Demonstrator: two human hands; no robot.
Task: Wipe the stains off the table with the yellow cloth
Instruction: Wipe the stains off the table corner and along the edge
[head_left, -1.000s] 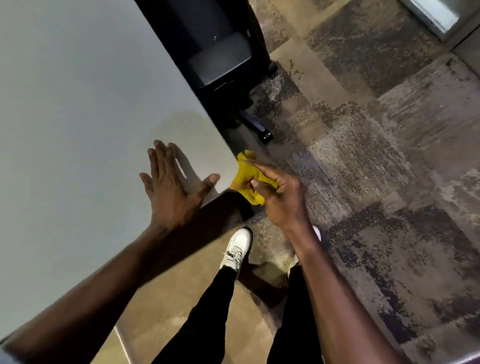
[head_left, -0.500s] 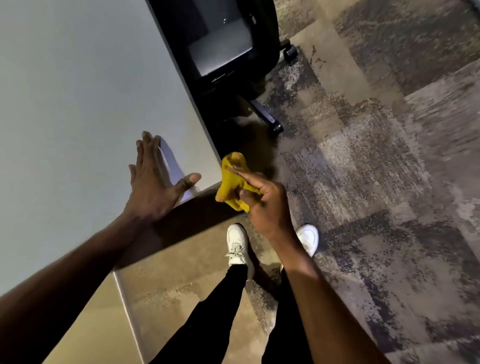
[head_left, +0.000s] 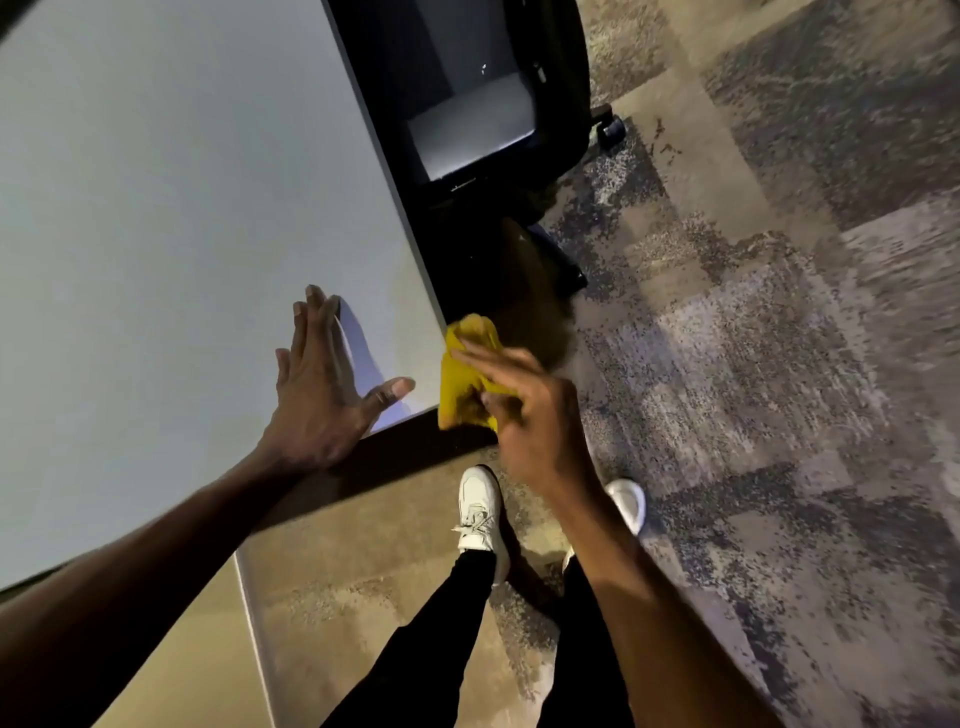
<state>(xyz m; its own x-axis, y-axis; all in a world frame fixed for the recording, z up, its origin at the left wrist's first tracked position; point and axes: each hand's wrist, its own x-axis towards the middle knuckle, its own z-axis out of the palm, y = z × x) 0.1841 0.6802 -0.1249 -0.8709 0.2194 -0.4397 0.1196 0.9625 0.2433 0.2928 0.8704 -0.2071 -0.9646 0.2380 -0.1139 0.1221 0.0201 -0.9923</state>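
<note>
The white table (head_left: 171, 218) fills the left of the view, and its near right corner sits in the middle. My left hand (head_left: 324, 395) lies flat on the tabletop by that corner, fingers spread, holding nothing. My right hand (head_left: 524, 415) grips the bunched yellow cloth (head_left: 465, 376) just off the table's corner, over the floor. The cloth touches or nearly touches the table's edge. I see no stain on the part of the tabletop in view.
A black office chair (head_left: 467, 104) stands against the table's right edge, its wheeled base on the patterned carpet (head_left: 753, 338). My legs and white shoes (head_left: 480, 512) stand below the table's near edge.
My view has shifted, so the table corner and the chair sit further right and lower. My right hand's fingers have loosened a little over the cloth. My left hand stays flat on the table.
</note>
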